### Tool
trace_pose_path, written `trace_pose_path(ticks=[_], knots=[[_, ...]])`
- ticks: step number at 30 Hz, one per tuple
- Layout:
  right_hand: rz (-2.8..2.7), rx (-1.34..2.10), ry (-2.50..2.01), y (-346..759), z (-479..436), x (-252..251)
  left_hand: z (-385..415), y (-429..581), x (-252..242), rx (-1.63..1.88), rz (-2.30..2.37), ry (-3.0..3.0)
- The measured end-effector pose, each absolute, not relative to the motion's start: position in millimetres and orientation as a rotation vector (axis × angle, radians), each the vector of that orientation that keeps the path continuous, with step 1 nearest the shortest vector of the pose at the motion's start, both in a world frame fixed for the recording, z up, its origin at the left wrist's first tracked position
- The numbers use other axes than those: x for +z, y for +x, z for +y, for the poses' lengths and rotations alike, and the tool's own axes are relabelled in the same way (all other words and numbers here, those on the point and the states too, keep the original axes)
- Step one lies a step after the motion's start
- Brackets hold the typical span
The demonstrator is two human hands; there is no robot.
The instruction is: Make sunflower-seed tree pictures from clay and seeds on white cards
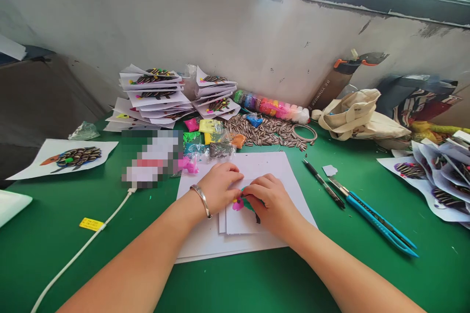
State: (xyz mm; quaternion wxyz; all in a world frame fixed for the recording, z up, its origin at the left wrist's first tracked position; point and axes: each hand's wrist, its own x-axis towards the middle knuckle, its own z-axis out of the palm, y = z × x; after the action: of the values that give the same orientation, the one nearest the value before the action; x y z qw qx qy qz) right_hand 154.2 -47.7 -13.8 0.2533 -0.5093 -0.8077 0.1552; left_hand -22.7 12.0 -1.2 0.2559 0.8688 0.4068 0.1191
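Note:
Between my hands lies a small white card [238, 226] with a pink clay shape [238, 204], a bit of yellow and a green clay patch [249, 203] on it. A black piece [257, 218] shows under my right palm. My left hand [220, 186], with a silver bangle at the wrist, rests at the card's upper left, its fingers bent and apart near the clay. My right hand [270, 203] pinches with thumb and forefinger over the green clay. A tiny dark bit shows at those fingertips, too hidden to name. Larger white sheets [201, 239] lie beneath the card.
A pile of striped sunflower seeds [264, 132] lies behind, beside bagged clay [211, 127] and a tape ring [304, 132]. Stacked seed pictures [154, 102] stand at back left. At right are a pen [323, 183], blue tweezers [378, 222] and a cloth bag [362, 120]. A white cable [84, 247] crosses left.

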Motion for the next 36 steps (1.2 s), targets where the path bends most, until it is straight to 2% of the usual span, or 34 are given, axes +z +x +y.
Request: trace_pose_path(ticks=[36], knots=[[-2.144, 0.353, -1.495, 162.3, -45.8, -19.4, 11.4, -21.2, 4.2, 0.247, 1.118, 2.378]])
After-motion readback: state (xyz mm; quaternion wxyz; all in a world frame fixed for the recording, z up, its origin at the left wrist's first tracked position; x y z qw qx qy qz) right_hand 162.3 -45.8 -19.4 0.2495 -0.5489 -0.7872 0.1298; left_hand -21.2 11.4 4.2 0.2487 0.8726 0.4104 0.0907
